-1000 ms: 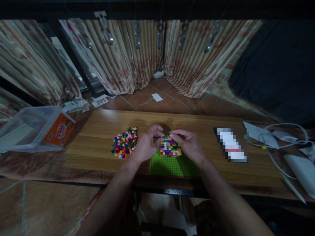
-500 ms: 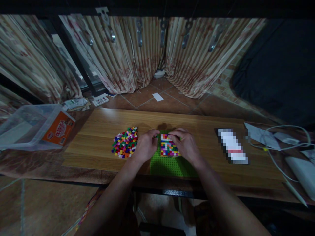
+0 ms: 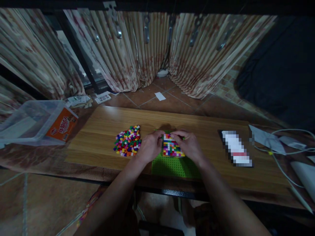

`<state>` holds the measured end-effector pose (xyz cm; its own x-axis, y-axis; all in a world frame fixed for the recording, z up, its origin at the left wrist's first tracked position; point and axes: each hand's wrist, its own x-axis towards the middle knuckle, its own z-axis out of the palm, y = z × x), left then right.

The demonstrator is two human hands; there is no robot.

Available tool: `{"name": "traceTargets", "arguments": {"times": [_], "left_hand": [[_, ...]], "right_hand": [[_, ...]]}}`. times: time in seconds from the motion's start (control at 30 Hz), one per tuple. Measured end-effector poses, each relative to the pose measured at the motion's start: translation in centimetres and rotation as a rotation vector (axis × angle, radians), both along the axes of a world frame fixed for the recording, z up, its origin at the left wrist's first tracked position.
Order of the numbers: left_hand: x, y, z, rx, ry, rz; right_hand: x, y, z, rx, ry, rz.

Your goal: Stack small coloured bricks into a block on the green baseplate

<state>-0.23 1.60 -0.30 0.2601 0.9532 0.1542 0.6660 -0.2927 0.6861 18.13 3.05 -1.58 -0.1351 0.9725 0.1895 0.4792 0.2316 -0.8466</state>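
Flat, multicoloured patch of toy bricks (image 3: 171, 148), tightly packed, on a studded green board (image 3: 173, 167), between left hand (image 3: 150, 146) and right hand (image 3: 190, 145), fingers bent, whether either grips a brick cannot be told.

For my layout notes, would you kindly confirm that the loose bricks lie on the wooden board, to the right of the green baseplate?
The side is wrong: in the head view, the loose bricks lie on the wooden board, to the left of the green baseplate.
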Motion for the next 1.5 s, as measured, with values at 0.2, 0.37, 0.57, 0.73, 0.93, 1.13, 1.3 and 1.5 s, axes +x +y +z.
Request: {"name": "traceTargets", "arguments": {"times": [0.2, 0.37, 0.57, 0.73, 0.93, 1.13, 1.3, 1.5], "left_hand": [[0.0, 0.0, -0.2, 0.016, 0.007, -0.020], [0.0, -0.2, -0.1, 0.024, 0.029, -0.024], [0.2, -0.1, -0.2, 0.023, 0.048, -0.022], [0.3, -0.2, -0.1, 0.030, 0.052, -0.020], [-0.2, 0.0, -0.3, 0.022, -0.041, 0.025], [-1.0, 0.5, 0.0, -0.072, -0.387, 0.131], [-0.4, 0.1, 0.4, -0.157, -0.604, 0.047], [0.1, 0.1, 0.3, -0.249, -0.718, -0.031]], "right_hand": [[-0.1, 0.1, -0.6, -0.077, 0.062, -0.035], [-0.2, 0.1, -0.8, -0.104, 0.120, -0.066], [-0.2, 0.2, -0.7, -0.114, 0.118, -0.040], [-0.1, 0.4, -0.7, -0.130, 0.099, -0.032], [0.0, 0.2, -1.4, -0.161, 0.168, -0.043], [0.0, -0.4, -0.1, 0.052, 0.142, -0.144], [-0.7, -1.4, 2.0, 0.180, 0.055, 0.003], [-1.1, -1.9, 2.0, 0.201, 0.050, 0.110]]}}
